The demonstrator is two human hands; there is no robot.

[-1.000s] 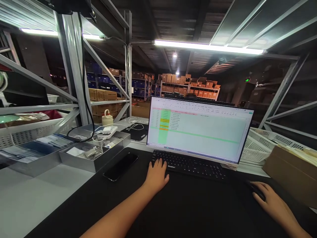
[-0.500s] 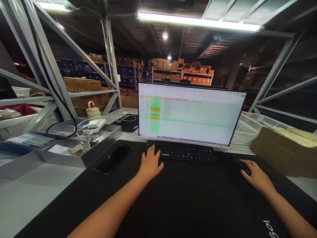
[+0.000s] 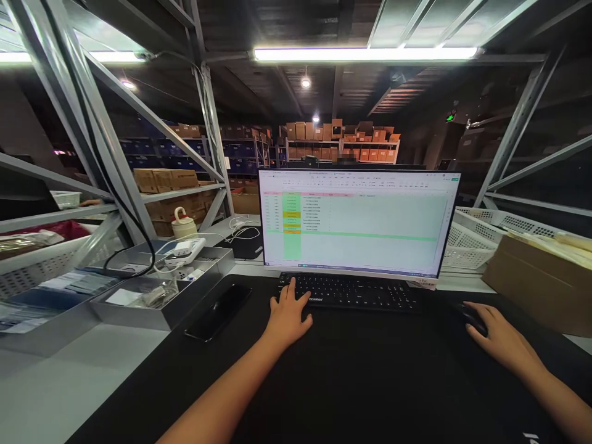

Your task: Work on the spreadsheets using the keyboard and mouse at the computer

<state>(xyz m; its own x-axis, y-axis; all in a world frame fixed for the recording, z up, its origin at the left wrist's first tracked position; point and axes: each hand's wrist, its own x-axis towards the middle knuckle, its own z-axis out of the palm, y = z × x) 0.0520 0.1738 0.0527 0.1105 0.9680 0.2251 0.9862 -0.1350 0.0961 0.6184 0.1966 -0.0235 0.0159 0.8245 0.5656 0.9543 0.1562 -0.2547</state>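
My left hand (image 3: 287, 316) rests at the left end of a black keyboard (image 3: 356, 292), its fingers spread over the keys and its thumb on the black desk mat (image 3: 361, 370). Over at the right, my right hand (image 3: 504, 336) is wrapped over a black mouse (image 3: 473, 319) on the mat. Behind the keyboard stands a monitor (image 3: 361, 228) showing a spreadsheet with a green column and some yellow and orange cells. A black phone (image 3: 219, 312) lies on the mat to the left of my left hand.
Grey trays (image 3: 139, 316) with papers and small items stand left, beside a white power strip (image 3: 185, 251) and a cream bottle (image 3: 184, 225). An open cardboard box (image 3: 541, 280) and white baskets (image 3: 467, 246) are at the right. Metal posts frame the desk.
The view has tilted up slightly, so the desk and monitor sit lower in the picture. My left fingers have spread a little wider on the keys. My right hand stays on the mouse.
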